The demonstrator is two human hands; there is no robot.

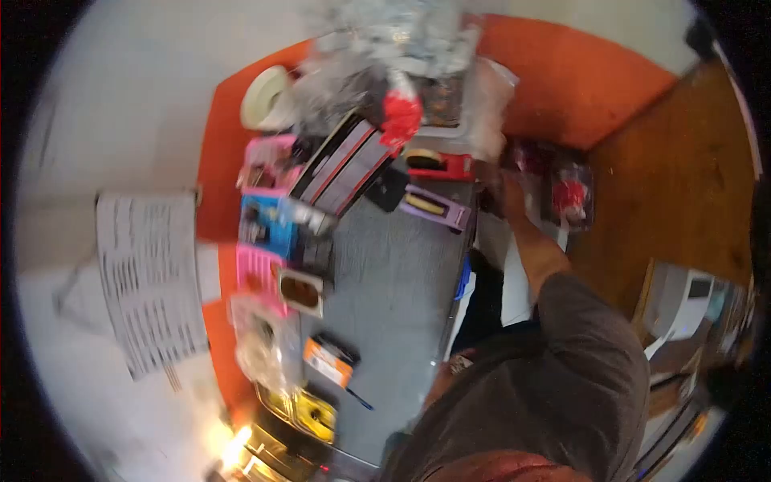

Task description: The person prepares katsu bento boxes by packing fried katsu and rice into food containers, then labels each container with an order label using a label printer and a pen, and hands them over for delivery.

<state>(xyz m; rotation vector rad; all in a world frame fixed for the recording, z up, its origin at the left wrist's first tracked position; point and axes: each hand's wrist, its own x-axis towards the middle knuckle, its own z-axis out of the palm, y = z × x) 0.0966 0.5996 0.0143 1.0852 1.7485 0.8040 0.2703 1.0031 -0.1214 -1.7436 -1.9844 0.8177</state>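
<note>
I list: 1 right hand [512, 197], blurred, between the red tape dispenser [450, 165] and 1 clear pack with red contents [570, 197]; grip or spread, I cannot tell. 1 left hand [454, 365], near the desk [385, 273] edge, state unclear. On the desk: 1 lilac tape dispenser [434, 209], 1 orange-and-white box [328, 361], 1 striped box [341, 165], tilted. Finished and unfinished pieces: I judge them indistinguishable.

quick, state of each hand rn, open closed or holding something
Left hand: near the table edge, blurred; cannot tell.
Right hand: beside the red tape dispenser, blurred; cannot tell.
</note>
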